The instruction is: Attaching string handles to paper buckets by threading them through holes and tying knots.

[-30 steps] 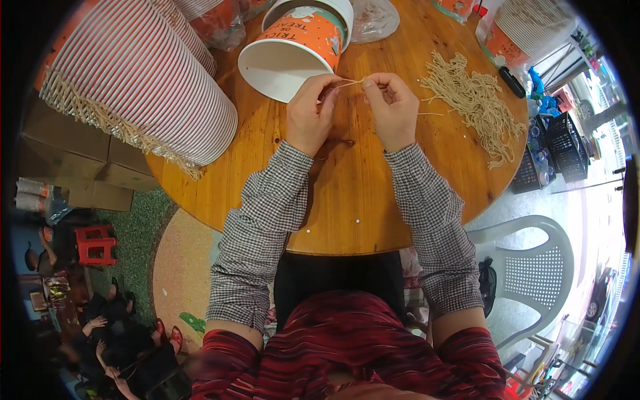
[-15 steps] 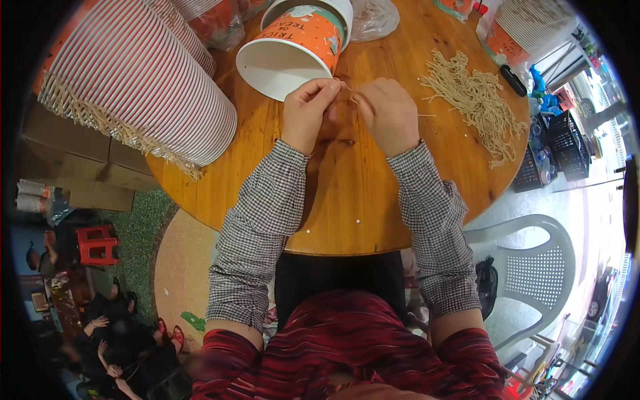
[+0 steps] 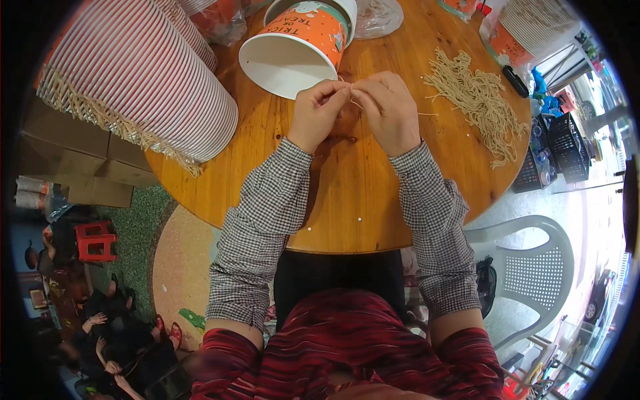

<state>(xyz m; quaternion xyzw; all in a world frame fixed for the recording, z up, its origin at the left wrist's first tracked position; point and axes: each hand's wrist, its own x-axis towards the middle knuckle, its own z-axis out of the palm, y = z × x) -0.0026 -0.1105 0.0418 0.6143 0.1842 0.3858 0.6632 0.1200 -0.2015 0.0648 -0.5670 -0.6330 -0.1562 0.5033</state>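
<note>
My left hand [image 3: 317, 115] and my right hand [image 3: 388, 112] meet fingertip to fingertip above the table, both closed in a pinch on a thin beige cord [image 3: 427, 114]. One end of the cord sticks out to the right past my right hand; the part between the fingertips is mostly hidden. Just beyond my left hand, an orange and white paper bucket [image 3: 303, 33] lies on its side with its white mouth toward me. To the right of my hands is a loose pile of beige cords [image 3: 475, 100].
At the left lies a long stack of nested paper buckets [image 3: 143, 80], with cord loops along its rims. Bagged buckets [image 3: 527, 33] stand at the far right near a black object [image 3: 515, 81]. The round wooden table [image 3: 353, 193] ends near my body. A grey plastic chair [image 3: 530, 273] stands at right.
My right fingers have moved left and come together with my left fingertips at the cord. The bucket beyond lies as before.
</note>
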